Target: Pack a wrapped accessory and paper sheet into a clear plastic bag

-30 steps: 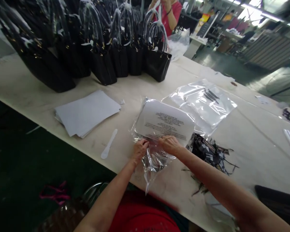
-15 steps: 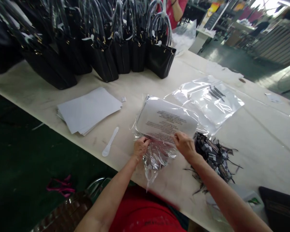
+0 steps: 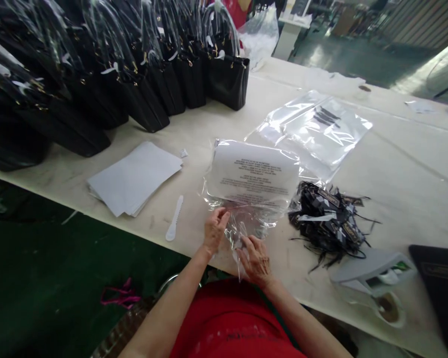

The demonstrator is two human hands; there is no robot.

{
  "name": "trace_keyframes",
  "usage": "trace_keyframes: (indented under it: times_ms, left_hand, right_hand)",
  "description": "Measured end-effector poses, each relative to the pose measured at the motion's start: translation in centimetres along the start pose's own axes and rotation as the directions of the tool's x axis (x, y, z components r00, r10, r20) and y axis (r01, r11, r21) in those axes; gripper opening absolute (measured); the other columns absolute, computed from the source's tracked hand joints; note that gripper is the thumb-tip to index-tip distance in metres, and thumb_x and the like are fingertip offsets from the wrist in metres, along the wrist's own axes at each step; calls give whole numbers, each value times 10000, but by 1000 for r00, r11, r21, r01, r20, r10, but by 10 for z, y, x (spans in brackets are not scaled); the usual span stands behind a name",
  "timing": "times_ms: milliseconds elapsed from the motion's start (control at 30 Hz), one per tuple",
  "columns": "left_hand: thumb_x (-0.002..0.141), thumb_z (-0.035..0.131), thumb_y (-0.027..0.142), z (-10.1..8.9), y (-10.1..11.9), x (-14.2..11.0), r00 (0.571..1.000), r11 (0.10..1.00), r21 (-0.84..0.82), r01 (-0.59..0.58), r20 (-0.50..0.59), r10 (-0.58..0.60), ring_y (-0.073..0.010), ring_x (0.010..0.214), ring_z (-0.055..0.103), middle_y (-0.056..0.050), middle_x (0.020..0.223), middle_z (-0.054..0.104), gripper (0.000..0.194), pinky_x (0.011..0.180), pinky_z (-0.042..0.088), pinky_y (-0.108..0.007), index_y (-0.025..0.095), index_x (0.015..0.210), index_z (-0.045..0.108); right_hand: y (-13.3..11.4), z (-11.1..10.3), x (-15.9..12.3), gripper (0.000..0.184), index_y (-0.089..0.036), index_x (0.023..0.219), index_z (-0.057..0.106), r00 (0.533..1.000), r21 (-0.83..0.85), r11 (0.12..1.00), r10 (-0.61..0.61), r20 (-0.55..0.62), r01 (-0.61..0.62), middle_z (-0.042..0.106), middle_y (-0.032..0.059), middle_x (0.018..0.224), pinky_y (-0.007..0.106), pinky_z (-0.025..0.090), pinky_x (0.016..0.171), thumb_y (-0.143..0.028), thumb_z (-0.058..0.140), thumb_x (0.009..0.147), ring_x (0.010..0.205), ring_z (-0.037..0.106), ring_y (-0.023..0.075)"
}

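Observation:
A clear plastic bag lies on the table before me, with a white sheet inside and several lines of dark print showing upside down. Its loose, crinkled end trails toward the table's near edge. My left hand pinches the bag's near left side, fingers closed. Lower and to the right, my right hand has its bent fingers and thumb around the gathered loose end. Just right of the bag lies a heap of black tags with strings.
Left of the bag are a stack of white sheets and a white plastic knife-like tool. More clear bags lie behind. Black handbags with wrapped handles crowd the far left. A tape dispenser sits near right.
My right hand has moved from the printed bag's near right edge down and left to its loose end. My left hand stays near the bag's left side. The view has shifted.

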State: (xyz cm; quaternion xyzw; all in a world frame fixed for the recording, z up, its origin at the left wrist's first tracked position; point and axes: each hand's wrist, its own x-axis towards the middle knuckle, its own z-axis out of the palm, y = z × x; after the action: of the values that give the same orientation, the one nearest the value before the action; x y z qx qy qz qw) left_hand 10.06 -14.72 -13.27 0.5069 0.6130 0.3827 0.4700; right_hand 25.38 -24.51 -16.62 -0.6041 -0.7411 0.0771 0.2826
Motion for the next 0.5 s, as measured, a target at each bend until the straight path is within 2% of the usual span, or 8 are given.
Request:
trace_keyframes:
  times_ms: [67, 167, 233, 367, 500]
  left_hand:
    - [855, 453, 396, 2, -10, -23, 1000, 1000, 1, -3, -4, 3, -183, 890, 566, -70, 942, 637, 292, 846, 435, -289, 174, 964, 607]
    - [833, 465, 353, 10, -26, -52, 994, 1000, 1, -5, 109, 5, -185, 863, 592, -74, 901, 657, 256, 824, 466, -291, 173, 890, 638]
    - [812, 501, 344, 16, -33, -61, 987, 1000, 17, -3, 162, 0, -181, 857, 597, -74, 899, 658, 239, 815, 472, -283, 166, 878, 647]
    - [836, 514, 311, 25, -39, -56, 985, 993, 111, 38, 164, -57, -149, 761, 587, -41, 805, 643, 187, 739, 464, -265, 161, 802, 621]
    - [877, 516, 268, 32, -43, -43, 989, 959, 272, 83, 93, -112, -119, 601, 518, 15, 618, 550, 259, 661, 439, -275, 148, 648, 541]
  right_hand:
    - [-4, 6, -8, 369, -196, 1288, 493, 1000, 33, 999, 8, -10, -7, 539, 144, 1113, 443, 474, 898, -285, 431, 936, 1025, 516, 262]
    - [-5, 13, -13, 407, -195, 1347, 437, 999, 82, 997, -6, -32, 8, 524, 146, 1134, 439, 487, 905, -218, 369, 946, 1052, 506, 257]
    - [-4, 15, -14, 427, -215, 1370, 411, 999, 97, 995, -13, -33, 16, 522, 133, 1127, 422, 503, 890, -206, 365, 946, 1039, 513, 248]
    - [-3, 22, -15, 477, -215, 1403, 376, 998, 50, 997, -61, -19, 62, 528, 137, 1093, 397, 527, 838, -162, 365, 929, 987, 530, 244]
    - [-6, 31, -14, 506, -159, 1413, 353, 994, -10, 995, -104, -31, 104, 560, 150, 1025, 407, 539, 784, -128, 350, 908, 914, 539, 253]
